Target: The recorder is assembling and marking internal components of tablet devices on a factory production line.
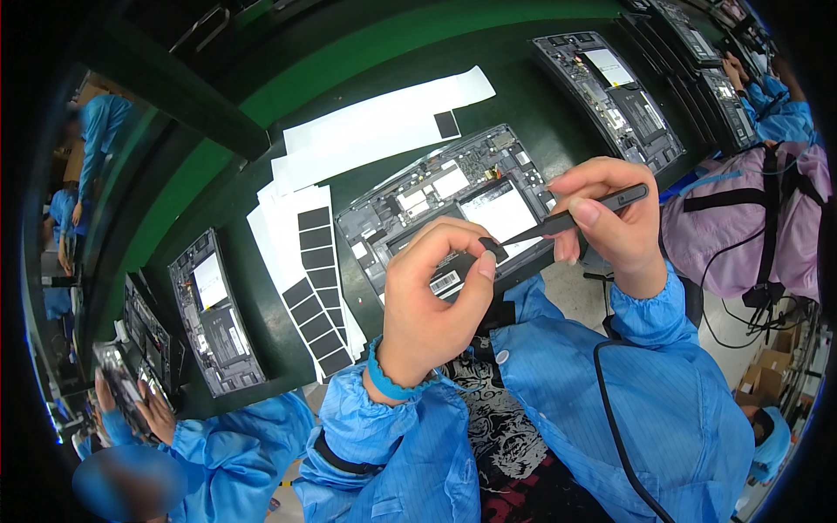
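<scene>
My right hand [615,213] is closed around a pair of black tweezers [558,223], whose tips point left. Between the thumb and index finger of my left hand [440,292] is a small black sticker [493,247], close to the tweezer tips; whether they touch it I cannot tell. Both hands are above an opened laptop [417,193] with its circuit board and a white-labelled battery showing. Left of it are backing sheets [277,228] carrying several black rectangular stickers [319,257]. Another backing sheet [375,122] beyond the laptop has one black sticker [446,125] left at its right end.
More opened laptops stand on the green bench, one on the left [214,314] and one at the far right [608,100]. A co-worker's hands [157,410] hold a device at lower left. A pink bag [741,227] with black straps is at right.
</scene>
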Action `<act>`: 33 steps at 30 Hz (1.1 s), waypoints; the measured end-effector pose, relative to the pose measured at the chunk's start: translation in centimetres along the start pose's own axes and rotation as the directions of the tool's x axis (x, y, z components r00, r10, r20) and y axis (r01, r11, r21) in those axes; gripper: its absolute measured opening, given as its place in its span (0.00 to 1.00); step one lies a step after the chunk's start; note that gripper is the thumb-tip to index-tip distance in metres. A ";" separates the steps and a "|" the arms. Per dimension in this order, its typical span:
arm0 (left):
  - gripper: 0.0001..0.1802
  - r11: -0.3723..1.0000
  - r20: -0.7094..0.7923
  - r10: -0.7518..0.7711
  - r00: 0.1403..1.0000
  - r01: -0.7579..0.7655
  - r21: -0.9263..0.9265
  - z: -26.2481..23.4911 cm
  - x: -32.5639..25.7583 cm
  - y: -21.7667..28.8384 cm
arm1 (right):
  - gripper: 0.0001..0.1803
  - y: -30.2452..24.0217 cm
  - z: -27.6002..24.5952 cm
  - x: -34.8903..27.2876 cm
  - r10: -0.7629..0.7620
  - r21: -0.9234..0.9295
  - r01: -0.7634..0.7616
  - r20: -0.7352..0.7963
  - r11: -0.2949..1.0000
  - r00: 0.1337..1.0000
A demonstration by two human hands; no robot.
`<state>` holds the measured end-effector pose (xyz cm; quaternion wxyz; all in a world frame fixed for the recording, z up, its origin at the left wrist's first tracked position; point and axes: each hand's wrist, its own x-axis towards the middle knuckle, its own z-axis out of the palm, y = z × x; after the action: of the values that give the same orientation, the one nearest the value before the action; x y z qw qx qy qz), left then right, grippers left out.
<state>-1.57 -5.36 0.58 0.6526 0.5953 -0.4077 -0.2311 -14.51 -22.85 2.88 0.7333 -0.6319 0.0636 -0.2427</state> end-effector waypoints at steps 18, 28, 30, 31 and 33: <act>0.07 0.992 -0.036 -0.120 0.992 0.121 0.037 0.3 0.3 -0.7 | 0.12 1.0 -0.4 -0.2 -0.057 0.018 0.058 -0.060 0.998 0.997; 0.12 0.960 -0.104 -0.262 0.959 0.249 -0.125 1.2 1.1 -0.4 | 0.11 2.1 -2.1 0.2 -0.053 0.040 0.057 -0.098 0.998 0.994; 0.14 0.952 -0.090 -0.272 0.958 0.255 -0.168 0.8 1.0 -1.0 | 0.11 2.2 -2.4 0.2 -0.058 0.067 0.066 -0.114 0.996 0.992; 0.16 0.942 -0.079 -0.281 0.957 0.259 -0.211 0.7 1.0 -1.3 | 0.11 2.3 -2.5 0.2 -0.056 0.066 0.064 -0.120 0.996 0.991; 0.20 0.933 -0.084 -0.302 0.950 0.275 -0.234 0.8 1.0 -1.5 | 0.09 2.5 -2.6 0.4 -0.095 0.136 0.116 -0.157 0.984 0.983</act>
<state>-1.44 -6.87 -0.63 0.6961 0.5859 -0.2484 -0.3323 -14.55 -25.15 0.07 0.7563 -0.5597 0.0671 -0.3320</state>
